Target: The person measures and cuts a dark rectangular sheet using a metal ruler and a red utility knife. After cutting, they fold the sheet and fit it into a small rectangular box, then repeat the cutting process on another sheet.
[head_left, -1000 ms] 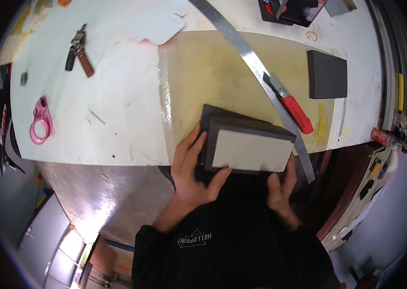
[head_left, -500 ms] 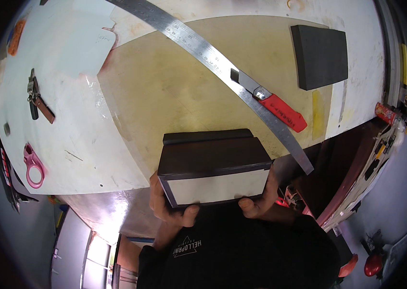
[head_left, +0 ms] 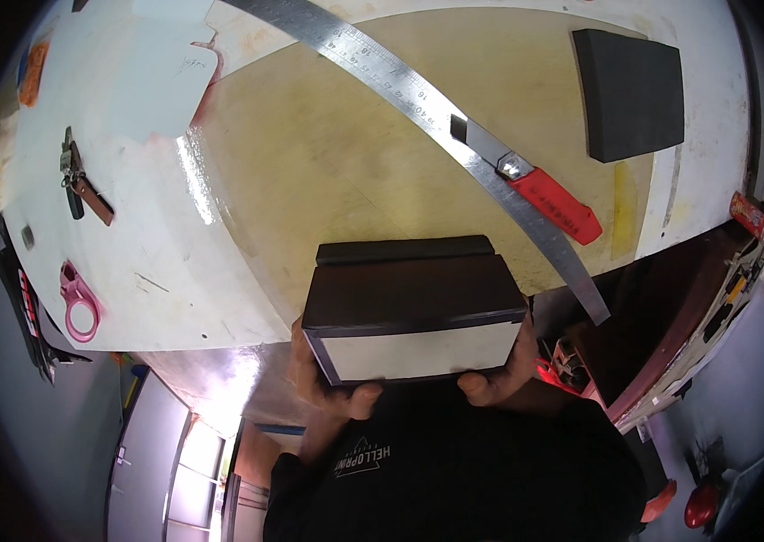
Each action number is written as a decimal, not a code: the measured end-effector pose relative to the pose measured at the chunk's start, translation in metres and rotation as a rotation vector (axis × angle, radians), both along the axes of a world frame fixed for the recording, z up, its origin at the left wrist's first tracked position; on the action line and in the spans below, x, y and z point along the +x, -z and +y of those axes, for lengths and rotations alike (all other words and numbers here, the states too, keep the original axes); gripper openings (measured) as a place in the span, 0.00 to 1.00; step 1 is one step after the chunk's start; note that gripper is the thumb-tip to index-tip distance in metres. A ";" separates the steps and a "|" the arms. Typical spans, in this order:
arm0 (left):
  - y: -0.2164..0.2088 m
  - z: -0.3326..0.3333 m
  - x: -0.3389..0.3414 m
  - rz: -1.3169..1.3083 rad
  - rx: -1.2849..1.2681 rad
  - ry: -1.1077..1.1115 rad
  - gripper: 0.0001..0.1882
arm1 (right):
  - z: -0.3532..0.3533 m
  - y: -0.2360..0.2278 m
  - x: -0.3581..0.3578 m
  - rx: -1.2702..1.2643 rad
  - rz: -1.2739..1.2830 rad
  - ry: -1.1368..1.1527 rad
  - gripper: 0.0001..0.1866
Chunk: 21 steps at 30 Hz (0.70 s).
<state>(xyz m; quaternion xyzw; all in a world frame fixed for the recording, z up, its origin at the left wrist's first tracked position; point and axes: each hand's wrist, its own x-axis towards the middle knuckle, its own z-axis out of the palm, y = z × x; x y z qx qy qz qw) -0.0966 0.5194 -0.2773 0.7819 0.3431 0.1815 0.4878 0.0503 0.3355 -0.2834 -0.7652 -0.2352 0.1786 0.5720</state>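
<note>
A dark brown box (head_left: 414,291) with a white side panel facing me sits between my two hands at the near edge of the table. Gripping its left end is my left hand (head_left: 317,379), with the thumb along the lower edge of the white panel. My right hand (head_left: 510,369) clasps the right end the same way, thumb at the bottom edge. Most of the fingers are hidden behind the box. Just past its far side lies a black strip or block (head_left: 405,250), touching or nearly touching it.
A long steel ruler (head_left: 391,86) crosses the mat (head_left: 310,163) diagonally, with a red-handled utility knife (head_left: 555,206) resting on it. At the far right lies a black slab (head_left: 637,95). Keys (head_left: 82,181) and a pink ring-handled tool (head_left: 80,303) lie on the left.
The whole view has shifted slightly, with the table items appearing a little further right. Both hands keep the same hold on the box.
</note>
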 end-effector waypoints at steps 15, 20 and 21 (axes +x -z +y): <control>-0.008 0.067 0.043 -0.057 0.246 0.398 0.61 | 0.050 -0.026 0.082 -0.032 0.038 -0.130 0.38; -0.003 0.046 0.044 -0.068 0.306 0.224 0.51 | 0.056 -0.025 0.078 0.100 0.045 -0.115 0.31; 0.002 0.043 0.040 -0.068 0.317 0.211 0.53 | 0.054 -0.024 0.077 0.090 0.065 -0.109 0.30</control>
